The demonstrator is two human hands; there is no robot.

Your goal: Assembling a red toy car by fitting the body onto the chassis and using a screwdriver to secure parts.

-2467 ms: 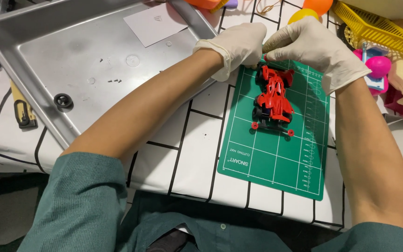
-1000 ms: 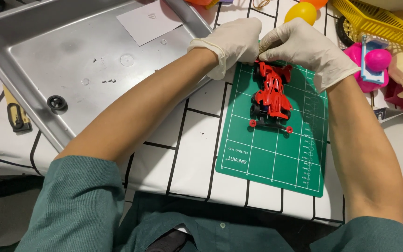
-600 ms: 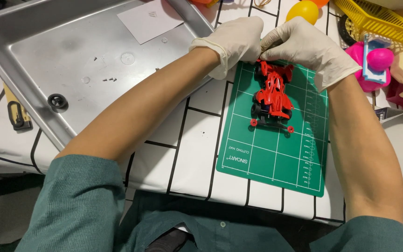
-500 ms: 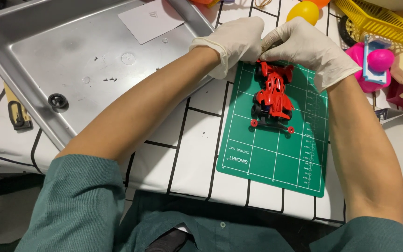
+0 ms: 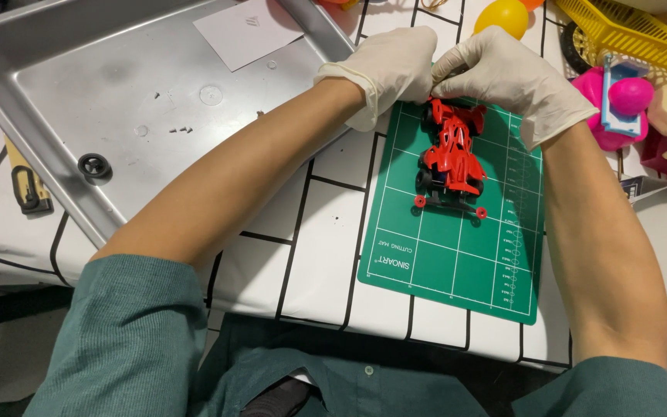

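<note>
A small red toy race car [image 5: 452, 154] with black wheels stands on a green cutting mat [image 5: 457, 255]. Both my hands wear white gloves and meet at the car's far end. My left hand [image 5: 386, 71] has its fingers curled and pinched at that end. My right hand [image 5: 507, 77] presses its fingertips on the same spot from the right. The exact contact point is hidden under the fingers.
A large metal tray [image 5: 63, 108] lies at the left with a black wheel [image 5: 93, 164], tiny screws [image 5: 183, 130] and a white paper [image 5: 248, 31]. A yellow-handled cutter [image 5: 25, 181] lies left of it. Pink toy parts [image 5: 619, 104], a yellow basket [image 5: 627, 31] and a yellow ball [image 5: 505, 15] crowd the right.
Both hands have stayed at the car's far end with only slight finger shifts. The car has not visibly moved on the mat.
</note>
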